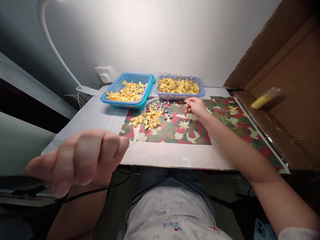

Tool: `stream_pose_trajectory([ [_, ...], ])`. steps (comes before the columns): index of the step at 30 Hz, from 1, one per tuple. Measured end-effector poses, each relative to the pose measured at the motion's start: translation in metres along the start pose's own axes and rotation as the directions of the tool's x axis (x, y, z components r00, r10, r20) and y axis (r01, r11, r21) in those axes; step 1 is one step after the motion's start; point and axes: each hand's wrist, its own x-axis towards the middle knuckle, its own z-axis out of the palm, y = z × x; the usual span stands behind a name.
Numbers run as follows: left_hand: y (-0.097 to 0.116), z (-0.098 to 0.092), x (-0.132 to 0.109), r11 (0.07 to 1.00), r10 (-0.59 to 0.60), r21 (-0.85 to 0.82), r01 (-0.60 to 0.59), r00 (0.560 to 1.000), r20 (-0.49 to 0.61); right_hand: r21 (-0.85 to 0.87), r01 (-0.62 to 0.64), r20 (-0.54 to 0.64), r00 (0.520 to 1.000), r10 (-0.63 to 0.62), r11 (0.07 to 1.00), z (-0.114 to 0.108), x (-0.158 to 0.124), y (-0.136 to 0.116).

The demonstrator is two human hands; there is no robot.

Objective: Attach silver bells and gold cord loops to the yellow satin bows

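My left hand [87,156] is raised close to the camera at the left, slightly blurred, its fingers curled closed around a thin yellowish cord [133,144]. The cord stretches from it toward my right hand [196,107], whose thumb and fingers pinch the other part above the camouflage-patterned mat [200,136]. What lies right at the right fingertips is too small to make out. Left of that hand, several small silver bells [163,109] are scattered, beside a pile of yellow ribbon bows [150,119].
Behind the pile stands a blue basket [148,95] of yellow bows. Another basket [180,96] holds bows with looped cords. Thread scraps [226,120] and a bow [233,110] lie at the right. A lamp [58,55] rises at left; cardboard [287,76] borders the right side.
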Motion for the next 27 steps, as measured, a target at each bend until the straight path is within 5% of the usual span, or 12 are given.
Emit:
stream_pose_trajectory([
  [1, -0.003, 0.006, 0.01, 0.993, 0.12, -0.021, -0.119, 0.991, 0.053, -0.062, 0.014, 0.004, 1.0, -0.014, 0.998, 0.004, 0.001, 0.003],
  [3, -0.011, 0.017, 0.027, 0.99, 0.105, 0.089, -0.108, 0.994, 0.034, -0.185, 0.068, 0.004, 0.998, -0.069, 0.98, 0.007, 0.004, 0.009],
  [5, -0.022, 0.022, 0.039, 0.952, -0.064, 0.285, 0.112, 0.983, -0.174, -0.292, 0.143, -0.011, 0.988, -0.152, 0.946, 0.007, 0.005, 0.011],
  [7, -0.035, 0.02, 0.045, 0.84, -0.251, 0.407, 0.358, 0.923, -0.292, -0.369, 0.218, -0.023, 0.97, -0.243, 0.904, 0.004, 0.003, 0.01],
  [11, -0.059, 0.008, 0.049, 0.654, -0.529, 0.498, 0.57, 0.815, -0.239, -0.405, 0.381, 0.057, 0.918, -0.394, 0.831, -0.004, -0.017, -0.002],
  [16, -0.076, 0.007, 0.052, 0.61, -0.597, 0.557, 0.564, 0.789, -0.145, -0.163, 0.605, 0.338, 0.776, -0.532, 0.779, -0.016, -0.064, -0.013],
  [20, -0.082, 0.012, 0.052, 0.603, -0.591, 0.615, 0.508, 0.802, -0.083, 0.016, 0.627, 0.546, 0.647, -0.532, 0.778, -0.018, -0.087, -0.015],
  [23, -0.084, 0.014, 0.052, 0.594, -0.59, 0.634, 0.495, 0.804, -0.075, 0.1, 0.634, 0.581, 0.588, -0.562, 0.767, -0.014, -0.092, -0.016],
  [27, -0.085, 0.015, 0.053, 0.605, -0.592, 0.639, 0.475, 0.805, -0.038, 0.131, 0.678, 0.516, 0.577, -0.633, 0.724, -0.01, -0.093, -0.015],
])
